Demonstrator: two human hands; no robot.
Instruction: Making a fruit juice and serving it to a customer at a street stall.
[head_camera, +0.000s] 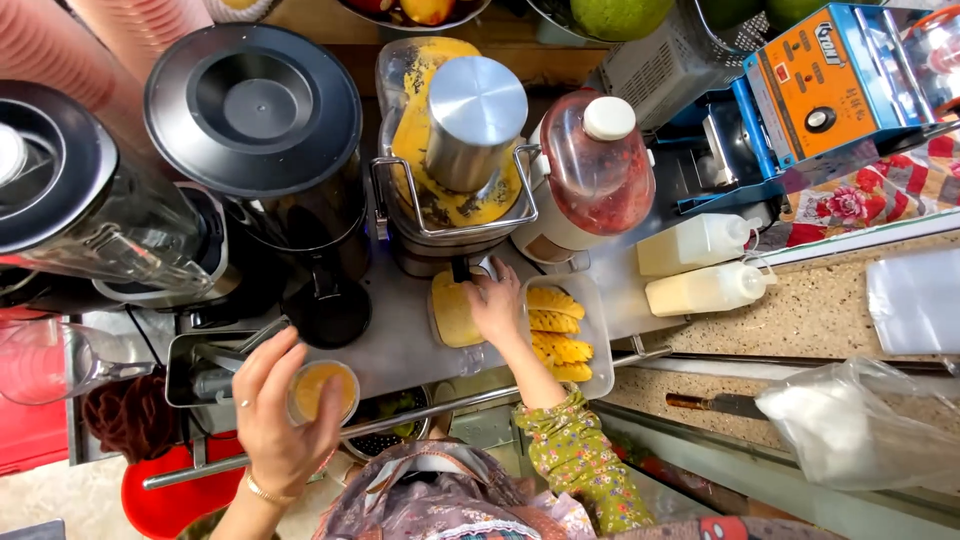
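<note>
**Q:** What does each hand hold, taking the steel juicer (455, 160) as landmark?

**A:** The left hand (275, 420), low and to the left of the juicer, is curled round a clear cup of orange juice (322, 390); thumb and fingers wrap its rim and wall. The right hand (497, 305), directly below the juicer's spout, rests palm down with fingers loosely bent on the rim of a yellow-filled container (455, 312). Whether it grips that container or merely steadies it cannot be told.

**Q:** How far along does the work appear?

**A:** Judging from the scene, pressing is well advanced: yellow pulp lies around the juicer's top, the container beneath the spout holds yellow liquid, and the cup looks nearly full. Cut yellow fruit pieces remain in a clear tray (598, 335) just right of the container, so some fruit seems unpressed.

**Q:** What else stands nearby?

**A:** Right of the juicer, a jar of red pulp (598, 175); further right, two squeeze bottles (700, 265).
</note>
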